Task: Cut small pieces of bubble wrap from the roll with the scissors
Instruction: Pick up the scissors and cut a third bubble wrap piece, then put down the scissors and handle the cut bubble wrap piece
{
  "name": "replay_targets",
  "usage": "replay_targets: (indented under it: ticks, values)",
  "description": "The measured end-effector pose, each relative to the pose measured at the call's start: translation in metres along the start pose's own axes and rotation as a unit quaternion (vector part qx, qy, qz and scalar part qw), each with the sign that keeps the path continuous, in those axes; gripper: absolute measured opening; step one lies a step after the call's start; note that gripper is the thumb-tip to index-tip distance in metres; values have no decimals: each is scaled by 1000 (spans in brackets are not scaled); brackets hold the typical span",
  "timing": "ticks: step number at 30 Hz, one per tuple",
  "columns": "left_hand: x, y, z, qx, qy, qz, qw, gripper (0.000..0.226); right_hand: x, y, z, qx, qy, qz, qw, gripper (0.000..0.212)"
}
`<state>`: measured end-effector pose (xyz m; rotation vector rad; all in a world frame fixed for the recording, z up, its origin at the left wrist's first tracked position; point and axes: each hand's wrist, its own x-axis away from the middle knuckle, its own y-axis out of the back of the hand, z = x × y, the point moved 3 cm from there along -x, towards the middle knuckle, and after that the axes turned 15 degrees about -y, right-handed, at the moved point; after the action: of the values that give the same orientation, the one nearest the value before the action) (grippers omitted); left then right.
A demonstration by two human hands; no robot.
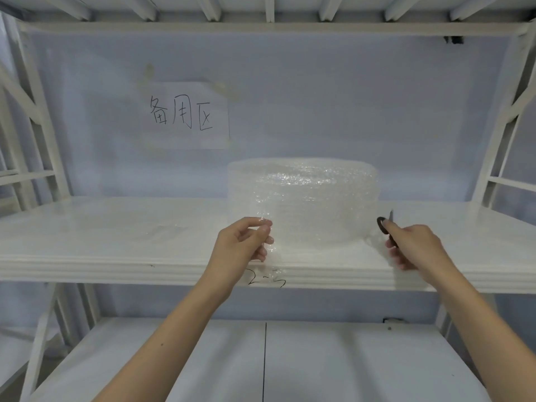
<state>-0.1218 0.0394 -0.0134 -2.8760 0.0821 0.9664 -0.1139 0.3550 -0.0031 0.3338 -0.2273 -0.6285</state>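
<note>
**A:** ok counting left to right, what've we got? I see one paper sign [187, 116] taped to the back wall, flat white sheet, three handwritten black characters.

**B:** yep, one sign. Then two hands, one roll, one pair of scissors. All on a white metal rack [87, 242], middle shelf smooth and glossy with a ridged front edge.

**A:** left hand [243, 245]?

**B:** thumb and fingers pinching the loose end of the wrap [271, 256], pulled out toward the shelf edge. Clear, bumpy, crinkly film.

**A:** and the roll [303, 198] itself sits upright on the middle shelf, right of centre, fat cylinder, see-through layers.

**B:** right hand [417, 245] is just right of the roll, fingers curled round the dark scissors [385, 227]. Only a black loop handle and a thin metal tip poke out, can't tell if the blades are apart.

**A:** one scribbled black mark [266, 280] on the shelf lip too.
</note>
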Motion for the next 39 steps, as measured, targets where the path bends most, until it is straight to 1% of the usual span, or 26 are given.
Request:
replay_targets:
  ticks: [2, 4, 8, 10, 11, 12, 13, 14, 15, 17, 18, 19, 20, 21, 22, 27, 33, 36, 39]
  values:
    - [0, 0, -1, -6, -8, -5, 1000, 11, -7, 3, 0, 117, 26, -41, 992, 44]
    - [0, 1, -3, -8, -12, -5, 1000, 10, -11, 0, 2, 221, 47, -63, 972, 40]
    - [1, 3, -6, -11, -12, 0, 1000, 11, -10, -6, 3, 362, 68, -114, 923, 30]
    - [2, 6, -6, -14, -12, 2, 1000, 11, -3, -8, 2, 399, 91, -164, 898, 32]
    - [1, 8, -6, -15, -11, 1, 1000, 12, 4, -10, 4, 395, 113, -196, 890, 34]
    - [1, 11, -6, -15, -11, 1, 1000, 12, 12, -13, 6, 375, 143, -219, 889, 35]
    - [0, 13, -6, -15, -12, 0, 1000, 13, 23, -18, 11, 344, 182, -220, 894, 35]
    - [0, 14, -7, -14, -14, -2, 1000, 13, 36, -26, 17, 305, 221, -196, 905, 36]
    - [0, 15, -7, -10, -17, -4, 1000, 14, 50, -37, 24, 253, 255, -146, 922, 35]
    - [-1, 17, -8, 1, -23, -10, 1000, 15, 77, -62, 39, 118, 282, 1, 952, 28]
    - [-2, 18, -9, 5, -27, -12, 1000, 16, 89, -75, 45, 56, 277, 83, 956, 21]
    - [-2, 19, -10, 8, -32, -15, 999, 17, 100, -88, 50, 9, 265, 159, 951, 16]
    - [-2, 21, -11, 9, -35, -18, 999, 17, 108, -100, 54, -16, 254, 217, 942, 13]
    - [-2, 23, -11, 9, -38, -19, 999, 17, 115, -111, 57, -23, 249, 256, 934, 11]
    - [-2, 25, -12, 10, -38, -21, 999, 17, 119, -120, 59, -26, 246, 279, 928, 10]
    - [-3, 42, -10, 10, -36, -33, 999, 19, 125, -151, 66, -84, 209, 333, 915, 11]
    - [-6, 63, -5, 0, -25, -15, 1000, 28, 125, -176, 70, -104, 162, 341, 920, 16]
    - [-8, 72, -2, 20, -4, -9, 1000, 31, 124, -187, 71, -124, 139, 351, 918, 11]
    - [-11, 79, 2, 16, 8, -15, 1000, 27, 122, -197, 71, -137, 126, 356, 916, 7]
